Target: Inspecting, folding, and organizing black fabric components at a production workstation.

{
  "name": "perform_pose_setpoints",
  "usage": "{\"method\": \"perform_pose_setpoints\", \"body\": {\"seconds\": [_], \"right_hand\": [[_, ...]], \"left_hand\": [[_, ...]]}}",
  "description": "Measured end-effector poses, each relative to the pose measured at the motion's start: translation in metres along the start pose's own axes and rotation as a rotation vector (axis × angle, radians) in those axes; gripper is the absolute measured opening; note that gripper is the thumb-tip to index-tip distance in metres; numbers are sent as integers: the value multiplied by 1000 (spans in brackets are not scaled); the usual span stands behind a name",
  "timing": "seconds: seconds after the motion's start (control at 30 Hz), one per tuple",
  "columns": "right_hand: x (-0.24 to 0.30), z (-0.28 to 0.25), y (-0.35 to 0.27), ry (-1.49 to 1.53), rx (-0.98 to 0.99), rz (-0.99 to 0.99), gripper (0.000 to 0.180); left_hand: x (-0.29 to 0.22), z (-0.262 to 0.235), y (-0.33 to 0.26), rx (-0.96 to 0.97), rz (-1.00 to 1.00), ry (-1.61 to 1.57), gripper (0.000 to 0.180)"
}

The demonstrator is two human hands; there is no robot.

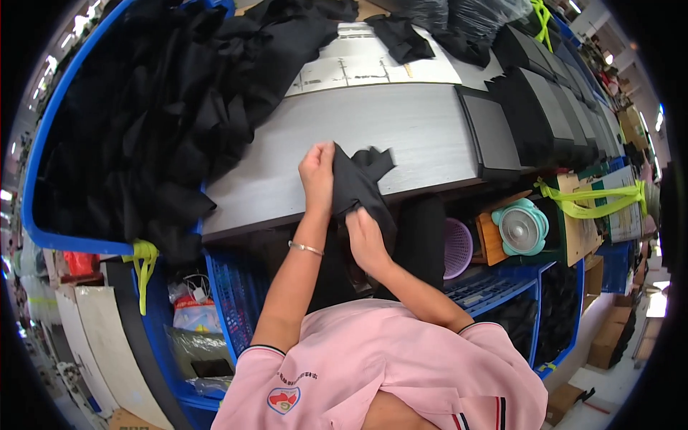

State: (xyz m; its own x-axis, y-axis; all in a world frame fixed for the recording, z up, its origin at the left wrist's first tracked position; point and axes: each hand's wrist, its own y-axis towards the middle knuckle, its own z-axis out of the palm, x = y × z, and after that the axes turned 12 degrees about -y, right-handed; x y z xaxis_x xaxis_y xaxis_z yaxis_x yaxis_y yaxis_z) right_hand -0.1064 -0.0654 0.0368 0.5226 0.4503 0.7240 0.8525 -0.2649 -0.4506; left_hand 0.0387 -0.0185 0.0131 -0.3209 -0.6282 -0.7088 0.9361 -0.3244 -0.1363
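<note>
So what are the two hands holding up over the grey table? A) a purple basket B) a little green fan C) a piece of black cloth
C: the left hand and right hand both grip a piece of black cloth above the grey table.

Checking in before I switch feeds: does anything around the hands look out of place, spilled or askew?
The pile of black cloth spills out of the blue bin onto the grey table. Both the left hand and right hand grip one black piece; nothing else looks odd.
</note>
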Motion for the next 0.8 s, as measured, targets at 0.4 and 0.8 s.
{"method": "perform_pose_setpoints", "body": {"seconds": [0.4,0.8], "right_hand": [[-31,-50,-32,-103,-929,-479,59],[-13,-68,-10,710,-136,-273,18]], "left_hand": [[-45,17,-55,80,81,422,21],[-43,-23,-99,331,-623,-5,27]]}}
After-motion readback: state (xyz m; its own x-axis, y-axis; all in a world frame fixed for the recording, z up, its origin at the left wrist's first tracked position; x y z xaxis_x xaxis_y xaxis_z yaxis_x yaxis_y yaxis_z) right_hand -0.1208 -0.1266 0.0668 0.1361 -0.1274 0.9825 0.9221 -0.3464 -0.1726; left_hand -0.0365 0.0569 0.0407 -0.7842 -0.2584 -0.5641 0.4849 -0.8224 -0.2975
